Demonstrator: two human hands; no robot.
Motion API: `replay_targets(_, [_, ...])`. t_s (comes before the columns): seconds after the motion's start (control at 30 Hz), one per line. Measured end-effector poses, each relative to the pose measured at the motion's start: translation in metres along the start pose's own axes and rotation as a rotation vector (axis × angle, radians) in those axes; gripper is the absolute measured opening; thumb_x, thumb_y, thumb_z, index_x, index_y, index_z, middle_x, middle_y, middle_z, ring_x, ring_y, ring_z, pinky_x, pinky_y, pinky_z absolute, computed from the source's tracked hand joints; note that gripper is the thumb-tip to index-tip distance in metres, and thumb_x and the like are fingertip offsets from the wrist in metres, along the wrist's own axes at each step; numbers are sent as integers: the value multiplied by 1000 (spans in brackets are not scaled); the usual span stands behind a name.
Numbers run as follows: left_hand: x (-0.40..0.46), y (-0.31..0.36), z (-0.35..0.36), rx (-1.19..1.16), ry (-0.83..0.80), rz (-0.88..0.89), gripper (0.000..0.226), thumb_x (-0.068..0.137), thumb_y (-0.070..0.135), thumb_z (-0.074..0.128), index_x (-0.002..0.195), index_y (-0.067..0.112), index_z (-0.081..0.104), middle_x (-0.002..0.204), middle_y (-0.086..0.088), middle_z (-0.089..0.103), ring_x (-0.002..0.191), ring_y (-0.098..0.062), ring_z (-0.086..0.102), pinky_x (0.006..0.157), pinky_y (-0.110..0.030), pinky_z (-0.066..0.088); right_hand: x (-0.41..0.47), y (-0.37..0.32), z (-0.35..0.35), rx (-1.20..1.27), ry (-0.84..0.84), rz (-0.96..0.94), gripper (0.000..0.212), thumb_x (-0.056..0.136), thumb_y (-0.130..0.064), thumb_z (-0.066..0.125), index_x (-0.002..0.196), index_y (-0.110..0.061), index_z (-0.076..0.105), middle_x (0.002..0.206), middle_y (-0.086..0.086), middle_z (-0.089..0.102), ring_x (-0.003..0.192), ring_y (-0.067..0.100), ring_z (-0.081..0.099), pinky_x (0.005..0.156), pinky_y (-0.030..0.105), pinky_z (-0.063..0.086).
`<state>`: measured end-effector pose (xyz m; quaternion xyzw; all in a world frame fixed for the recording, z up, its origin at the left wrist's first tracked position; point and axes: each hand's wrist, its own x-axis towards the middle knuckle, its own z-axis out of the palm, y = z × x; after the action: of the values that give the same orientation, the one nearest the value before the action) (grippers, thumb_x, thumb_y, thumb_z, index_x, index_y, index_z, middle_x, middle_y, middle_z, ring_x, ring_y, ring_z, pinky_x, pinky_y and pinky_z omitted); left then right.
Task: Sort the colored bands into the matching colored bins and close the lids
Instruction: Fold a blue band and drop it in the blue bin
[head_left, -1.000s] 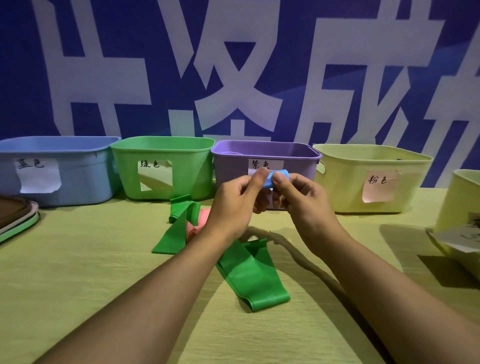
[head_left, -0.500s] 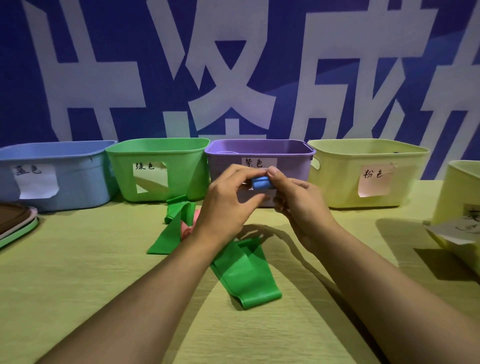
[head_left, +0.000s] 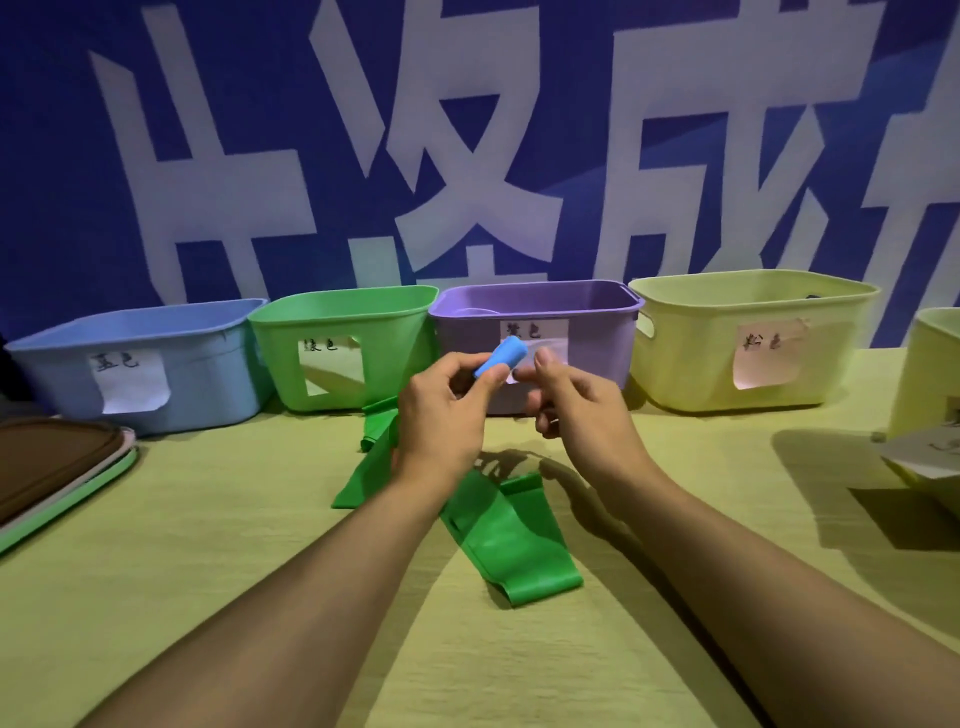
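Fingers (head_left: 485, 382) pinching rolled blue band (head_left: 501, 355)

Left hand (head_left: 441, 410) grip holds a blue rolled band (head_left: 501, 355); below the grip lie two green bands (head_left: 511, 540) on the pale yellow-green desk (head_left: 208, 597). Behind the grip: light blue bin (head_left: 156, 364), green bin (head_left: 343, 343), purple bin (head_left: 535, 317), pale yellow bin (head_left: 748, 338) with a pinkish label, others white-labelled. Backdrop (head_left: 62, 156) dark blue with big white characters; brown lid (head_left: 47, 457) over a green one far left.
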<state>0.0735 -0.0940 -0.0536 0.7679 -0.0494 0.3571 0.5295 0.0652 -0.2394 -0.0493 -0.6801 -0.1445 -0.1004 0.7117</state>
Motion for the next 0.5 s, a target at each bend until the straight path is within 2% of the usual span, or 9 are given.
replay_targets(0.07, [8, 0, -17, -42, 36, -39, 9, 91, 27, 78, 99, 29, 76, 82, 3, 75, 66, -15, 64, 61, -34, 59, 5, -5, 12, -35, 21, -31, 36, 105, -44, 50, 102, -19, 76, 73, -6, 62, 65, 7, 53, 62, 22, 44])
replay_targets(0.13, [22, -3, -44, -30, 62, -24, 13, 89, 25, 79, 102, 27, 77, 88, 5, 77, 79, -14, 71, 73, -27, 58, 11, -12, 28, -86, 12, -60, 33, 105, -39, 53, 100, -15, 74, 72, -7, 64, 65, 5, 56, 65, 25, 47])
replay_targets(0.2, [38, -7, -78, 11, 82, -17, 18, 88, 25, 80, 106, 22, 79, 91, 7, 78, 84, -10, 72, 79, -24, 57, 13, -20, 52, -89, -16, -82, 32, 105, -34, 54, 97, -10, 73, 70, -7, 64, 64, 4, 56, 67, 27, 48])
replay_targets(0.3, [61, -14, -130, 105, 112, -11, 24, 89, 28, 79, 110, 17, 79, 98, 6, 77, 87, -3, 70, 81, -15, 53, 15, -22, 97, -82, -22, -75, 26, 103, -34, 58, 89, -18, 73, 74, -7, 69, 72, 11, 63, 78, 40, 54])
replay_targets(0.4, [86, -24, -177, 247, 159, -14, 25, 92, 35, 76, 111, 20, 79, 105, 3, 74, 92, -8, 68, 86, -25, 53, 13, -19, 142, -109, -25, -68, 22, 100, -37, 61, 88, -23, 72, 82, -6, 74, 83, 16, 70, 88, 46, 58])
replay_targets(0.5, [112, -35, -212, 390, 192, -55, 28, 96, 42, 69, 113, 21, 79, 103, 2, 77, 99, -18, 69, 87, -34, 52, 6, -24, 173, -119, -67, -91, 17, 102, -36, 59, 98, -24, 71, 91, -7, 75, 89, 14, 70, 91, 41, 57])
